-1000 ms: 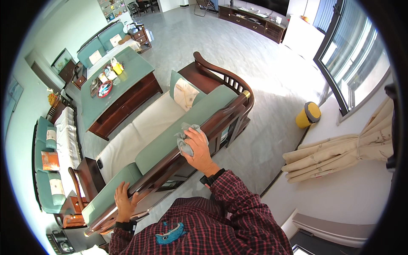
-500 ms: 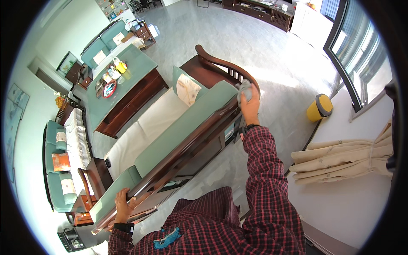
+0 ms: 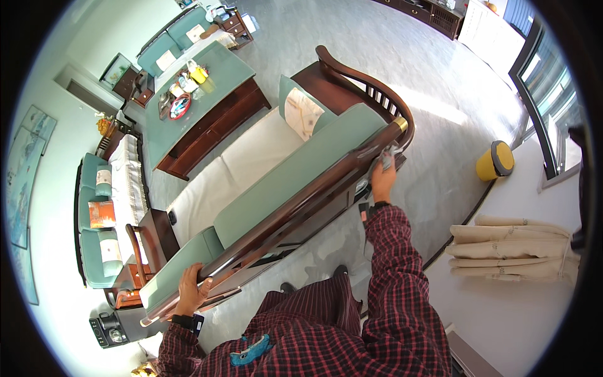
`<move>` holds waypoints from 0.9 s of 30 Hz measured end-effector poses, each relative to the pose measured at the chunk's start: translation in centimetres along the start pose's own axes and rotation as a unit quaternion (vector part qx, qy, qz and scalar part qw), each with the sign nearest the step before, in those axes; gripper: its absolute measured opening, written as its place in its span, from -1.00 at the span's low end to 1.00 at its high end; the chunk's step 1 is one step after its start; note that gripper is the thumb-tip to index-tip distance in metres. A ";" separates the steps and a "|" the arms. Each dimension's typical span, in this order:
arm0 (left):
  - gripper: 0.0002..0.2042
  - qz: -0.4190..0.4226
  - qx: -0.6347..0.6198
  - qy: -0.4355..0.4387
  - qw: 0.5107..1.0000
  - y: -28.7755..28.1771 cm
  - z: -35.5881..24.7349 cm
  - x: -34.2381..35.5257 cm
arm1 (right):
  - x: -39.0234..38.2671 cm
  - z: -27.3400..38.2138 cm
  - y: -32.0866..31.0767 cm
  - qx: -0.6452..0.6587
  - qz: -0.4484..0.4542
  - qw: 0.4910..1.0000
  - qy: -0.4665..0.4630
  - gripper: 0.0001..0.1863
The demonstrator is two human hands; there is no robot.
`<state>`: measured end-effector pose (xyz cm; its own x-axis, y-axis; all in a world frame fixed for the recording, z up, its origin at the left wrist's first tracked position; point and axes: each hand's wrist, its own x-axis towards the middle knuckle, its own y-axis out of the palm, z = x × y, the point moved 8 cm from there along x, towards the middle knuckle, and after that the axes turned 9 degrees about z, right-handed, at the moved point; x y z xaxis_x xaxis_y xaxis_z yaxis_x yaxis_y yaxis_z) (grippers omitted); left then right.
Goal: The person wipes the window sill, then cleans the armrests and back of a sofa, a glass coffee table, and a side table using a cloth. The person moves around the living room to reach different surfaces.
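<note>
Your right hand (image 3: 382, 179) is stretched out at about one o'clock, its fingers curled around a pale cloth (image 3: 387, 156) and pressing it against the dark wooden top rail (image 3: 301, 204) of the sofa (image 3: 251, 163), just below the rail's brass-coloured end cap (image 3: 400, 124). The cloth is bunched and pokes out above your knuckles, touching the wood. Your left hand (image 3: 190, 290) is down at about eight o'clock, fingers wrapped over the other end of the same rail, gripping it beside the green back cushion (image 3: 295, 173). The sofa runs diagonally between your hands, from seven o'clock up to one o'clock, with a cream seat pad (image 3: 239, 166) and a patterned pillow (image 3: 302, 114) leaning at its far end by the curved armrest (image 3: 364, 78). Beyond it, at eleven o'clock, stands a low bench (image 3: 195, 100) with a green top carrying a tray and a few small items too small to tell apart. At three o'clock a yellow bin (image 3: 495, 161) with a grey lid sits on the floor, well apart from your right hand. A second green sofa (image 3: 97, 220) lies at nine o'clock. Your plaid sleeves (image 3: 392, 251) fill the lower edge.
</note>
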<state>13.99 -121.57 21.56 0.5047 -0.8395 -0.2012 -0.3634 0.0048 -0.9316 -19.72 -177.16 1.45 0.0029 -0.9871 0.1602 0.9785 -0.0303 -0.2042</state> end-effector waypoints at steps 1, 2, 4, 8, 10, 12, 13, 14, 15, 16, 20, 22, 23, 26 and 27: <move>-0.36 -0.015 0.005 0.020 1.000 -0.1 -0.3 0.1 | -1.7 0.0 0.3 0.014 0.018 1.000 0.019 -0.59; -0.35 -0.010 0.009 0.024 1.000 0.1 -0.2 0.1 | -3.9 0.5 1.3 0.048 0.062 0.997 0.009 -0.56; -0.34 0.008 0.018 0.008 1.000 0.5 0.3 0.2 | -9.9 2.4 4.1 0.071 0.105 0.991 -0.034 -0.47; -0.34 0.029 0.018 0.016 0.999 0.6 0.6 0.3 | -23.7 7.0 9.2 0.055 0.136 0.983 -0.108 -0.27; -0.34 0.017 0.023 0.039 0.999 0.3 0.2 0.2 | -29.4 9.5 10.7 0.021 0.178 0.971 -0.159 -0.23; -0.39 0.020 0.019 0.046 0.999 0.5 -0.1 0.3 | -33.5 10.8 11.4 -0.025 0.230 0.956 -0.179 -0.24; -0.41 0.013 0.025 0.050 0.998 0.5 -0.2 0.2 | -35.0 11.2 11.6 -0.027 0.260 0.950 -0.172 -0.26; -0.43 0.007 0.033 0.050 0.998 0.5 -0.3 0.2 | -36.0 11.9 12.1 -0.021 0.303 0.934 -0.187 -0.28; -0.45 -0.005 0.039 0.041 0.998 0.3 -0.2 0.1 | -35.7 11.7 11.3 -0.012 0.259 0.952 -0.161 -0.29; -0.48 -0.001 0.041 0.025 0.999 0.5 0.1 0.0 | -34.7 11.5 10.5 0.004 0.230 0.961 -0.157 -0.31; -0.47 -0.014 0.032 0.041 0.999 0.4 0.2 -0.3 | -29.5 8.6 9.5 0.027 0.114 0.991 -0.059 -0.32; -0.46 -0.030 0.019 0.079 0.996 0.2 -0.1 -0.5 | -29.9 8.8 11.6 -0.003 0.103 0.993 -0.062 -0.30; -0.45 -0.023 0.029 0.080 0.996 0.3 0.0 -0.5 | -31.1 9.5 13.4 -0.030 0.090 0.993 -0.071 -0.29; -0.44 -0.023 0.071 0.087 0.993 0.5 0.1 -0.6 | -38.3 11.9 16.3 -0.030 0.107 0.989 -0.098 -0.22; -0.45 -0.020 0.057 0.087 0.994 0.6 0.4 -0.6 | -41.0 12.3 16.8 -0.012 0.117 0.988 -0.098 -0.19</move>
<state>13.76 -120.90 21.00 0.3700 -0.9217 -0.1163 -0.2501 0.0217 -0.9680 -0.81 -135.26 3.36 0.2697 -0.9185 0.2892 0.9415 0.1886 -0.2791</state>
